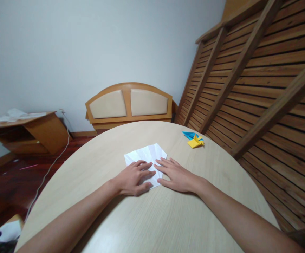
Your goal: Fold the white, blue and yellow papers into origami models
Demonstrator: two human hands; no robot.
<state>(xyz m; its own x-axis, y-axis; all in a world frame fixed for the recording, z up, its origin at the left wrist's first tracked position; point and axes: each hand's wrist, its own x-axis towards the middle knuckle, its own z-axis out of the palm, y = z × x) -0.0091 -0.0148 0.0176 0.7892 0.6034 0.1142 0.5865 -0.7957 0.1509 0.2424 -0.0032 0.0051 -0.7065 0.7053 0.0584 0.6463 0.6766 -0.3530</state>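
Note:
A white sheet of paper (146,155) lies flat on the round light-wood table (147,218), with faint creases in it. My left hand (133,178) rests on the sheet's near left part, fingers bent and pressing down. My right hand (175,175) lies flat on the sheet's near right edge, fingers stretched toward the left hand. The two hands' fingertips almost meet. Neither hand grips anything.
A folded yellow paper piece (195,141) and a blue one (190,134) sit at the table's far right. Behind the table stands a padded wooden headboard (129,103). A slatted wooden frame (258,77) leans at right. A low wooden cabinet (28,131) and a white cable (51,165) are at left.

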